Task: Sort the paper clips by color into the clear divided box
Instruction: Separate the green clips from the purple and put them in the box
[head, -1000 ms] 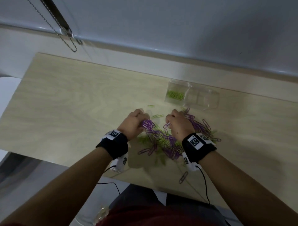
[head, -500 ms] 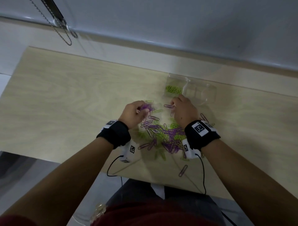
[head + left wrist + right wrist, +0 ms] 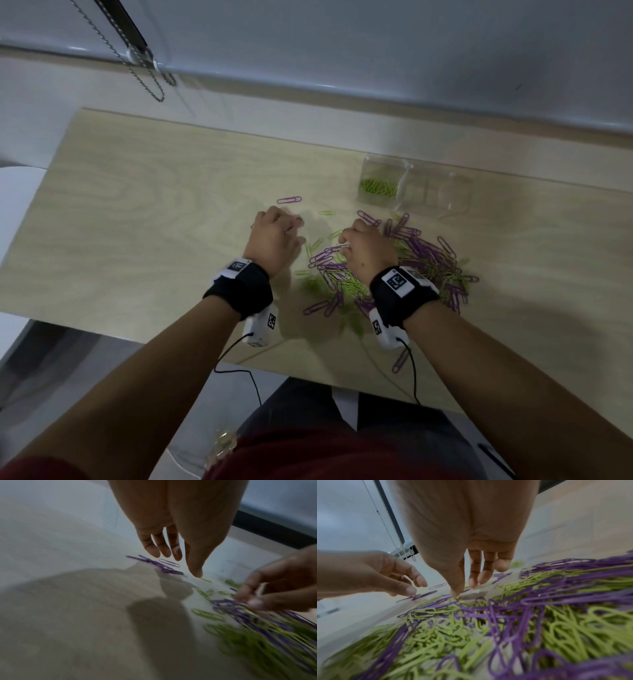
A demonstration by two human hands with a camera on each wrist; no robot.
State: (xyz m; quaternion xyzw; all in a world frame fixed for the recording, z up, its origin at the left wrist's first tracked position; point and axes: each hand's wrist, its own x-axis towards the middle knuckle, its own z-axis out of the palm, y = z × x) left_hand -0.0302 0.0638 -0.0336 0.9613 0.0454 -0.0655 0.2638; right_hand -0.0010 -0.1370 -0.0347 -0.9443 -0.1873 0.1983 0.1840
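A mixed pile of purple and green paper clips (image 3: 421, 263) (image 3: 505, 615) lies on the wooden table (image 3: 154, 205). The clear divided box (image 3: 435, 192) stands just beyond it, with green clips (image 3: 376, 186) in its left compartment; the other compartments look bare. My left hand (image 3: 274, 233) (image 3: 178, 563) hovers left of the pile, fingers relaxed and holding nothing, over a few loose purple clips (image 3: 164, 568). My right hand (image 3: 363, 246) (image 3: 464, 590) reaches down onto the pile's near-left edge, fingers fairly straight, thumb tip touching the clips.
One purple clip (image 3: 289, 199) lies beyond my left hand, another (image 3: 400, 361) near the table's front edge. Single green clips are scattered between the hands. A bead chain (image 3: 144, 65) hangs at the wall, far left. Bare wood stretches to the left.
My left hand has let go of its purple clips and moved left. My right hand has come back from the box to the pile.
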